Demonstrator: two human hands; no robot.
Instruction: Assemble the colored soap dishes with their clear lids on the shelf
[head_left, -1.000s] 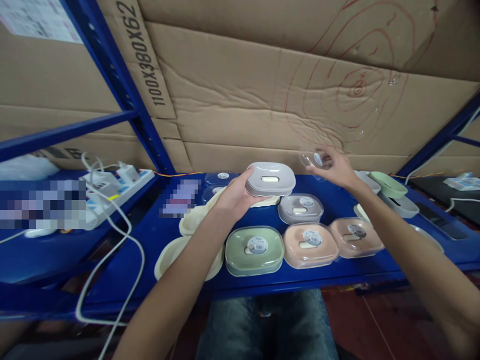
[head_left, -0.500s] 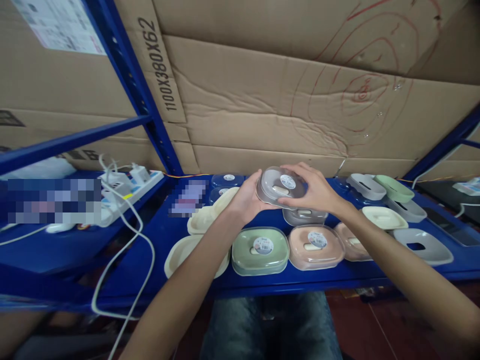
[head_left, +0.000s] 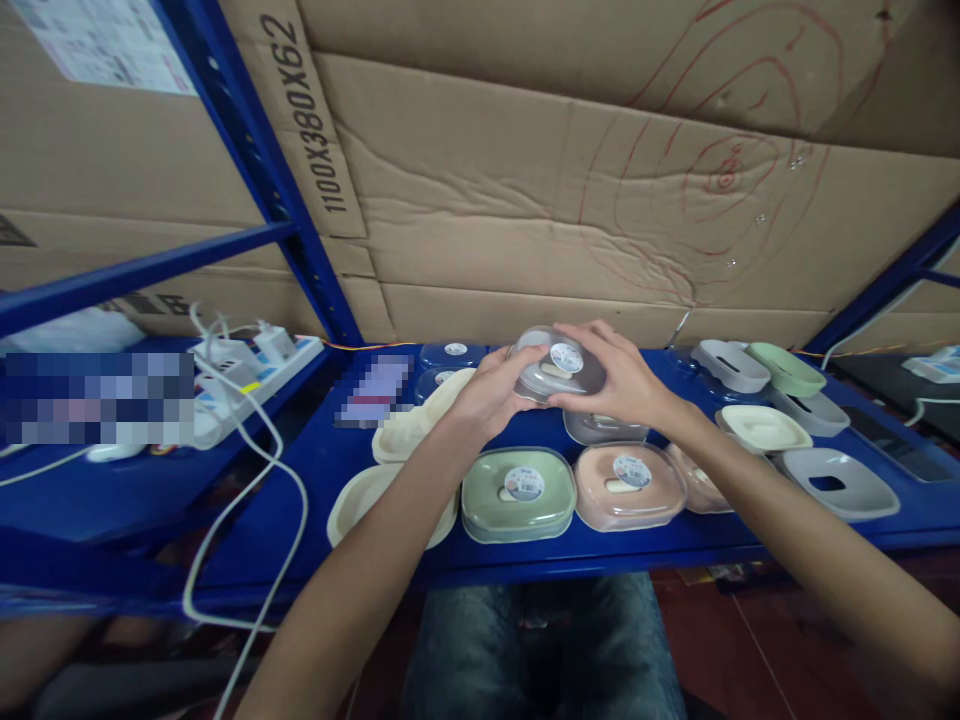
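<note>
Between my two hands is a grey soap dish with a clear lid (head_left: pixel 553 378), held up over the blue shelf and bearing a round label. My left hand (head_left: pixel 496 385) grips its left side, thumb on the lid. My right hand (head_left: pixel 616 372) is wrapped round its right side. Below it, partly hidden, sits another grey lidded dish (head_left: pixel 606 428). Nearer me stand a green lidded dish (head_left: pixel 517 494) and a pink lidded dish (head_left: pixel 631 487). Cream dishes (head_left: pixel 360 500) lie by my left forearm, which covers part of them.
Grey and green trays (head_left: pixel 787 370) and a cream tray (head_left: pixel 765 428) lie at the right, with a grey tray (head_left: pixel 840 485) in front. Clear lids (head_left: pixel 453 355) are at the back left. A power strip (head_left: pixel 300 358) with white cables (head_left: pixel 304 500) stands left. Cardboard (head_left: pixel 480 250) backs the blue shelf (head_left: pixel 300 500).
My left thumb has come over onto the lid of the grey soap dish. The dish stays between both hands, tipped slightly differently. The whole view has shifted a little.
</note>
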